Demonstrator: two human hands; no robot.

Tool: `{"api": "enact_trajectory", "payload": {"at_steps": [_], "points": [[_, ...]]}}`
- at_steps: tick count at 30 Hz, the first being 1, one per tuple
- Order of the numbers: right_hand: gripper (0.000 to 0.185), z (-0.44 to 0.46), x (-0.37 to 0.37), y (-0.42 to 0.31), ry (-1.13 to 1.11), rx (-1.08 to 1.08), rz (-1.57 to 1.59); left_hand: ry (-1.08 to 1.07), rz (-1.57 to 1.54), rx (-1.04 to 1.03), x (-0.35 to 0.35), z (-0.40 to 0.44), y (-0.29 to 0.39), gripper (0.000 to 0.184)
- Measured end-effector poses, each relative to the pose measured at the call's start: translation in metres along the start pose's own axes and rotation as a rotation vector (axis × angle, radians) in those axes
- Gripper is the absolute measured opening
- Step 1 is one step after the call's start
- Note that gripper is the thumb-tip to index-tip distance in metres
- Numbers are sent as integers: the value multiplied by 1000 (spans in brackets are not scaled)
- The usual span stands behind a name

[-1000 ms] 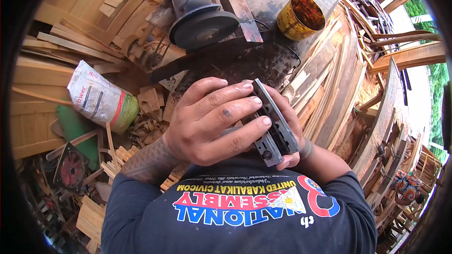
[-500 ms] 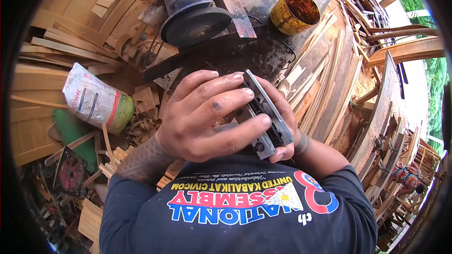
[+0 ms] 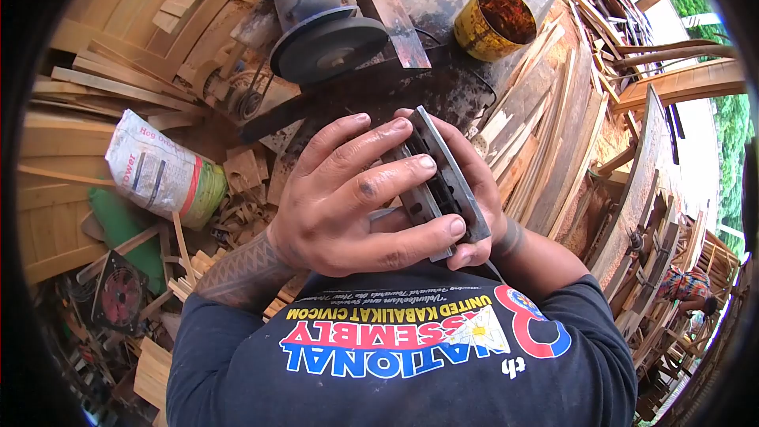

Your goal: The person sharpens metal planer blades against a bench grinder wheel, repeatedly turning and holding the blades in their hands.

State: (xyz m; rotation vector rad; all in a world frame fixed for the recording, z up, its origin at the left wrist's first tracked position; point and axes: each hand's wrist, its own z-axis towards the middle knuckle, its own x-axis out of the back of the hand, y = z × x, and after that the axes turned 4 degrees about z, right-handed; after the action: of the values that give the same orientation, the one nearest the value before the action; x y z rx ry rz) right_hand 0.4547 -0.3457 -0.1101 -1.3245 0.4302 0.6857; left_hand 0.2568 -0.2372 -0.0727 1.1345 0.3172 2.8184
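A slotted metal block (image 3: 433, 182), grey with dark grooves, holes and a long flat side strip, is held between both hands in front of my chest. I cannot tell its exact kind. My left hand (image 3: 348, 198) reaches over it from the left, back upward, its fingertips and thumb pressing on the near strip. My right hand (image 3: 476, 178) wraps around its right side, with the thumb at the lower end; most of its palm and fingers are hidden behind the metal. Dark smudges mark a knuckle of my left hand.
A bench grinder with a grey wheel (image 3: 328, 49) stands ahead on the bench, beside a flat metal bar (image 3: 387, 8). Right of it is a yellow can (image 3: 477, 30). Wood strips (image 3: 545, 142), a printed sack (image 3: 162, 160) and a fan (image 3: 118, 292) surround me. Someone (image 3: 686, 289) is far right.
The metal block has turned slightly in my hands and stands a little more upright. My left fingers and thumb have shifted along it, the thumb moving lower and covering the dark screw head.
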Motion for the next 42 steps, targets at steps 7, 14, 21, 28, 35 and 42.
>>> {"api": "enact_trajectory", "payload": {"at_steps": [7,14,21,28,35,42], "points": [[141,3,7,0,-78,72,-203,-40,-134,52,7,5,4,41],[141,14,25,9,-208,213,-474,-146,-138,-8,8,16,2,33],[143,3,15,-8,-171,144,-674,-129,-145,-33,8,12,3,37],[141,-2,14,4,-95,73,-414,-122,-101,-29,7,13,4,33],[135,-1,9,4,-61,83,-307,-135,-106,-12,4,12,8,38],[136,-3,10,4,-125,92,-292,-121,-167,-4,6,13,11,41]]}}
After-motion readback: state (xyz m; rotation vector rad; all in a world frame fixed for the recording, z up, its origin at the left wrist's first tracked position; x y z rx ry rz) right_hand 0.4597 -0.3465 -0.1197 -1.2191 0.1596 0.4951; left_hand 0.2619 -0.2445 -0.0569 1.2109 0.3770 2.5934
